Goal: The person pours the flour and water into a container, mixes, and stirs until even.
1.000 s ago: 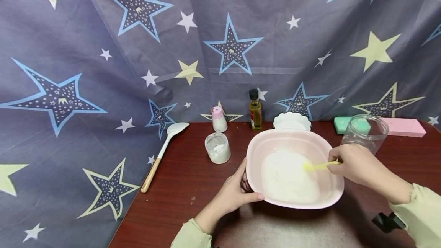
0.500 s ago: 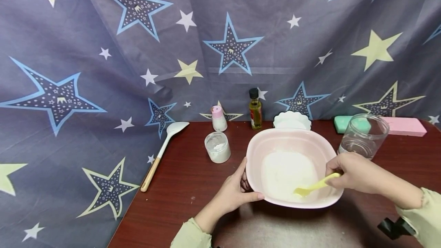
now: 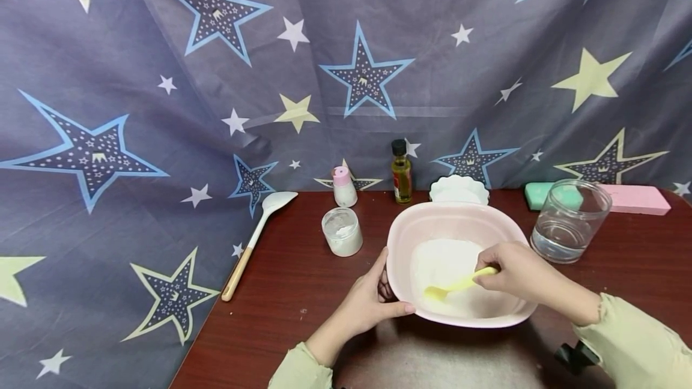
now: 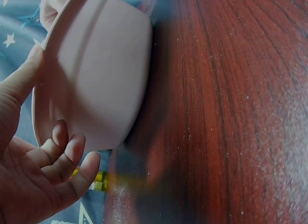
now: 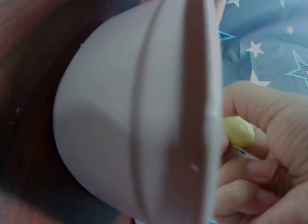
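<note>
Yellow spoon [image 3: 461,284], clamped in your right hand [image 3: 516,270], has swept leftward across the white contents [image 3: 440,260] of the pink bowl [image 3: 459,218] on the bench [image 3: 270,329], which your left hand [image 3: 364,305] grips at its left side, suggesting that stirring is under way, blending not judgeable.

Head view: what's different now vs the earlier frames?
The right hand has moved left over the pink bowl, taking the yellow utensil with it; the clear jar behind is no longer covered. Nothing visibly gripped or let go. Unchanged: left hand at the bowl's rim, bowl in place.
</note>
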Motion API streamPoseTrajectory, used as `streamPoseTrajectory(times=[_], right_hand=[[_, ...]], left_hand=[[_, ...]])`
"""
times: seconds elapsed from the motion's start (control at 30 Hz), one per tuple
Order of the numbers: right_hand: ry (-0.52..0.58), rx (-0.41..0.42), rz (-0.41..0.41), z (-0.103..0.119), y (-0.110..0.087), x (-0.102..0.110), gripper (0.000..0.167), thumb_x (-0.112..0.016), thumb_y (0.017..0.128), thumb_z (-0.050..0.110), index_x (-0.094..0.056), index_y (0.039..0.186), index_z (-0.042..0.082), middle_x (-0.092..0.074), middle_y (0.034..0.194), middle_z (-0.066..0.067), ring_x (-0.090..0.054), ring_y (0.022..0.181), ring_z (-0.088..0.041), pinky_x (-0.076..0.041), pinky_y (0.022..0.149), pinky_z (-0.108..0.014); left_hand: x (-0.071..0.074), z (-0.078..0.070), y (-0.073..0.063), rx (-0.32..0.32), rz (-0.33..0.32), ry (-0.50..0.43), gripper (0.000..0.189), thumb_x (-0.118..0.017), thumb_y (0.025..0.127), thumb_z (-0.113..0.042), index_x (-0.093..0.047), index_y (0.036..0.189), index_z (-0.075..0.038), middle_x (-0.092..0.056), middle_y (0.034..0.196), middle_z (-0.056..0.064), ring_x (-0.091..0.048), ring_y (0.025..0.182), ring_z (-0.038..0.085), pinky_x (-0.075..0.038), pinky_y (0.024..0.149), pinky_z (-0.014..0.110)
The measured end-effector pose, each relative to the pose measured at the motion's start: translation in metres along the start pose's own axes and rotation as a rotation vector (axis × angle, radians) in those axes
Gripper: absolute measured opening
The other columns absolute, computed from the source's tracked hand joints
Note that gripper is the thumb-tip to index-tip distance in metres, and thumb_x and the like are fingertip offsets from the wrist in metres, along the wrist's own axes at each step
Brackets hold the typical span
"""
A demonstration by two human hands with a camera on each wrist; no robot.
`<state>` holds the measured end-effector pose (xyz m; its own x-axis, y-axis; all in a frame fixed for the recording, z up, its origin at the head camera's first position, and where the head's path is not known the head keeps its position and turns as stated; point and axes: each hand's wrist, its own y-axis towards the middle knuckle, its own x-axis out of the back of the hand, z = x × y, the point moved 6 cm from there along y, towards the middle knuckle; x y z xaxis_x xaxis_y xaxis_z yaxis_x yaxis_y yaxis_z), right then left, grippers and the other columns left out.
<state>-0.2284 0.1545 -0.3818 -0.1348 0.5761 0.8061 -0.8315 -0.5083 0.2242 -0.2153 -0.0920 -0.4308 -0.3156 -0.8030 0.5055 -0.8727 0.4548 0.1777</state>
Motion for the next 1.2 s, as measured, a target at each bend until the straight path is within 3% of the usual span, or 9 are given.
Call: streamPoseTrajectory(times=[0.2,0.57,0.77,0.87,1.0,1.2], right_hand=[[-0.014,-0.076,-0.033,-0.008,0.010,-0.007,0.021,-0.077,0.077,0.011,-0.064,0.064,0.022,-0.051,0.058,0.017,-0.041,0.057,-0.001,-0.037,0.053,-0.022],[-0.176,-0.161,-0.152,-0.016,0.022,0.004,0.019,-0.072,0.077,0.012,-0.062,0.064,0.020,-0.050,0.055,0.013,-0.043,0.055,-0.010,-0.038,0.055,-0.031],[-0.232,-0.193,-0.178,-0.023,0.019,0.013,0.018,-0.070,0.077,0.010,-0.062,0.064,0.020,-0.050,0.056,0.010,-0.044,0.054,-0.014,-0.037,0.051,-0.032],[-0.239,-0.200,-0.169,-0.027,0.015,0.019,0.017,-0.071,0.076,0.010,-0.062,0.064,0.019,-0.052,0.057,0.009,-0.045,0.054,-0.014,-0.038,0.050,-0.033],[-0.255,-0.211,-0.133,-0.031,0.009,0.028,0.016,-0.072,0.075,0.012,-0.063,0.065,0.020,-0.052,0.058,0.009,-0.046,0.055,-0.013,-0.039,0.052,-0.034],[-0.271,-0.207,-0.046,-0.035,-0.002,0.039,0.018,-0.074,0.076,0.014,-0.063,0.064,0.022,-0.050,0.057,0.011,-0.043,0.055,-0.011,-0.036,0.052,-0.031]], left_hand=[[0.000,0.000,0.000,0.000,0.000,0.002,0.108,-0.087,0.074,-0.022,-0.017,0.155,-0.004,-0.062,0.081,-0.005,-0.062,0.071,0.014,-0.055,0.068,0.031],[0.002,0.002,-0.001,0.035,-0.025,0.019,0.104,-0.088,0.072,-0.016,-0.023,0.152,-0.002,-0.063,0.083,0.007,-0.061,0.076,0.029,-0.053,0.070,0.036],[0.007,-0.028,-0.005,0.033,-0.015,-0.007,0.097,-0.085,0.074,-0.007,-0.024,0.148,0.009,-0.062,0.084,0.018,-0.060,0.077,0.041,-0.053,0.070,0.040],[0.005,-0.020,-0.004,0.029,-0.016,-0.006,0.098,-0.086,0.073,-0.010,-0.025,0.148,0.006,-0.062,0.082,0.013,-0.060,0.076,0.036,-0.053,0.069,0.038],[0.000,0.006,0.000,0.029,-0.017,0.005,0.103,-0.088,0.073,-0.019,-0.024,0.151,-0.002,-0.061,0.081,0.003,-0.061,0.074,0.026,-0.053,0.068,0.033],[0.001,0.006,-0.001,0.019,-0.014,0.000,0.103,-0.087,0.073,-0.024,-0.024,0.152,-0.003,-0.062,0.082,0.004,-0.061,0.074,0.019,-0.054,0.069,0.032]])
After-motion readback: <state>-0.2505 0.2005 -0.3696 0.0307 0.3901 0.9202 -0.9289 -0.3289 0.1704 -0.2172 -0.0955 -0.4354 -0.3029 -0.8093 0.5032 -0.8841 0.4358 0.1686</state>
